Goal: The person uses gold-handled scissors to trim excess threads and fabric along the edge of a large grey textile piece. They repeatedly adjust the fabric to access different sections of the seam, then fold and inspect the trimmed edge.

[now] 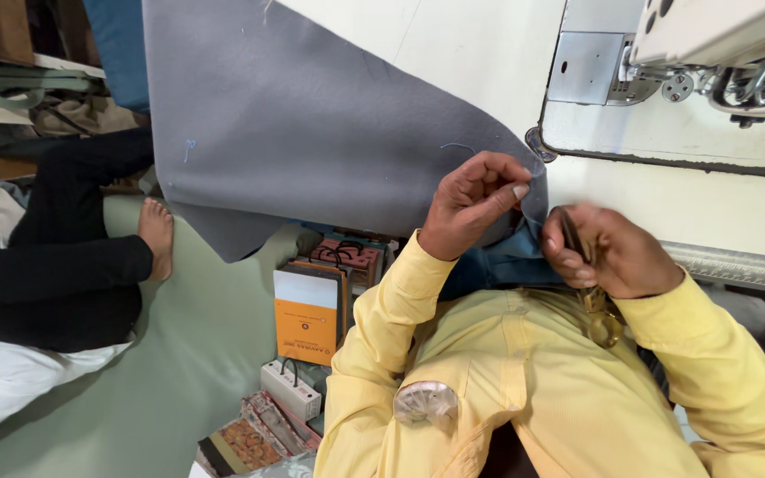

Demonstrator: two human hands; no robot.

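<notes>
The head camera looks down on 1 person in a yellow shirt (533, 381) who sits at a white table (710, 212). A large piece of grey cloth (312, 124) lies over the left part of the table and hangs down past its near edge. The left hand (471, 208) is at the right corner of this cloth, with thumb and fingers pressed together on the edge, where a thin blue thread (458, 147) stands out. The right hand (617, 252), just beside it, is closed around a pair of brass-coloured scissors (599, 310); the handles hang below the palm, and the blades are blurred, so I cannot tell if they are open.

The cloth looks soft, rather thick and light. I think it folds easily and is best held at the edge, close to the corner.

Far right stands a sewing machine (710, 44). On the left, another person's foot (157, 235) rests on a green mat (179, 372), and near it stand some paper bags (310, 314).
</notes>
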